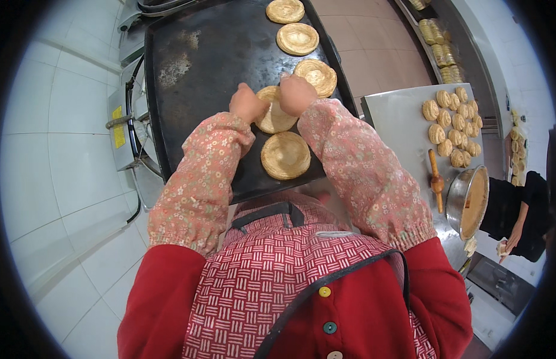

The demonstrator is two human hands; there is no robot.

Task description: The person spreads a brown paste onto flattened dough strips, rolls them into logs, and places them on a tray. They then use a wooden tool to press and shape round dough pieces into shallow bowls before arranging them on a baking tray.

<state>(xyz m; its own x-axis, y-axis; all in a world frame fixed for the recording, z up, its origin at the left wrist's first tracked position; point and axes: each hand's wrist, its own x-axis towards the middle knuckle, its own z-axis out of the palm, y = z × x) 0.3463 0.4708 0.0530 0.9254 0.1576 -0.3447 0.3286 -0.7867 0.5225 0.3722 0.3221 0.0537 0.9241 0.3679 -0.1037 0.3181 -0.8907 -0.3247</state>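
Both my hands are on one round, coiled flatbread [274, 117] that lies on a large black baking tray [206, 98]. My left hand [248, 103] grips its left edge, fingers curled over the rim. On its upper right edge is my right hand [297, 93], with the fingertips partly hidden. A second flatbread [285, 155] lies just below, near the tray's front edge. Another flatbread [320, 77] sits beyond my right hand by the tray's right rim. Further up are two more, a flatbread [298, 39] and a flatbread [285, 10] near the far end.
On the right, a metal table [394, 121] carries several coiled dough pieces [444, 118], a wooden rolling pin [436, 181] and a metal bowl of brown paste [474, 204]. A co-worker in black [524, 215] is beyond it. A tiled wall [76, 157] borders the left side.
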